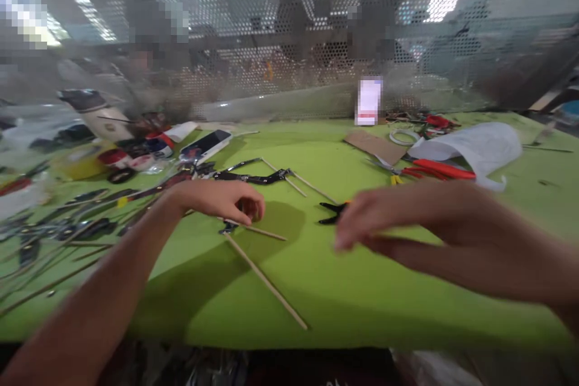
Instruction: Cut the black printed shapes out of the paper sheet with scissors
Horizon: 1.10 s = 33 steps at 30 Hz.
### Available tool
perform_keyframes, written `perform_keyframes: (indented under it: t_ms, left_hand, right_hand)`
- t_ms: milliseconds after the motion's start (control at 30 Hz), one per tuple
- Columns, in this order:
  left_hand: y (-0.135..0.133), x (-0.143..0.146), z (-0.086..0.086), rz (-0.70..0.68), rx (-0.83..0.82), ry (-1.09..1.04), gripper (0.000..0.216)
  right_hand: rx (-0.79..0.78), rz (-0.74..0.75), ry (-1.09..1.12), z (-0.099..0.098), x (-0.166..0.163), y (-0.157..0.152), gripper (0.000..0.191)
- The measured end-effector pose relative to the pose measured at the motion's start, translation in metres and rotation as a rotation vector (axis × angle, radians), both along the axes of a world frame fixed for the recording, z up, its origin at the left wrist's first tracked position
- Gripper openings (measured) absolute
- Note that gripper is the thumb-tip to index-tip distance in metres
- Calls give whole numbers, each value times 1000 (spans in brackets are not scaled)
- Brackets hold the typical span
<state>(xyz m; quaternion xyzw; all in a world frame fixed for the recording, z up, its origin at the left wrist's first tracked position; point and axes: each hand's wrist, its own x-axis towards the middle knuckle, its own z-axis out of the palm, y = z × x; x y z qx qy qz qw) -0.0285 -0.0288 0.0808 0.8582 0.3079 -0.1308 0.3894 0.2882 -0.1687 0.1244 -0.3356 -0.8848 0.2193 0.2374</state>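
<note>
My left hand (221, 200) hovers left of the middle, its fingers curled in; whatever may be between them is hidden. Close under its fingertips is a thin wooden stick (266, 233), by a small dark joint piece (228, 227). From that joint a longer wooden stick (266, 280) slants toward the table's front edge. On the right, my right hand (398, 217) is blurred, with its fingers stretched out and nothing visible in them. A black spring clamp (331, 212) shows just beyond its fingers, partly covered. Behind my left hand lies a dark jointed linkage (253, 178) with wooden sticks attached.
Loose dark strips and sticks (85, 229) crowd the left of the green table (362, 313). Tape (81, 160), a bottle (97, 114) and a phone (207, 146) stand or lie behind. Red-handled pliers (441, 169) and white paper (479, 145) are at the right.
</note>
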Motion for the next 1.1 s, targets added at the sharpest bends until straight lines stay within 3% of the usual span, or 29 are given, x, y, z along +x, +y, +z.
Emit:
perform_keyframes:
  t_ms: [133, 267, 367, 567, 800, 900, 1100]
  left_hand:
    - [3, 0, -4, -21, -3, -4, 20]
    - [4, -2, -9, -30, 17, -13, 15]
    - [5, -3, -12, -59, 88, -44, 8]
    - [5, -2, -10, -87, 130, -82, 16]
    - [9, -1, -13, -100, 90, -108, 15]
    - [13, -2, -15, -99, 76, -119, 18]
    - [16, 1, -16, -96, 104, -124, 16]
  right_hand:
    - [143, 95, -282, -31, -55, 37, 22]
    - [385, 201, -454, -72, -111, 50, 18]
    - [352, 213, -465, -85, -134, 61, 16]
    - [243, 238, -503, -87, -146, 80, 12]
    - [201, 278, -518, -86, -141, 71, 26]
    - [176, 250, -474, -89, -135, 70, 32]
    - [81, 176, -419, -83, -129, 71, 24]
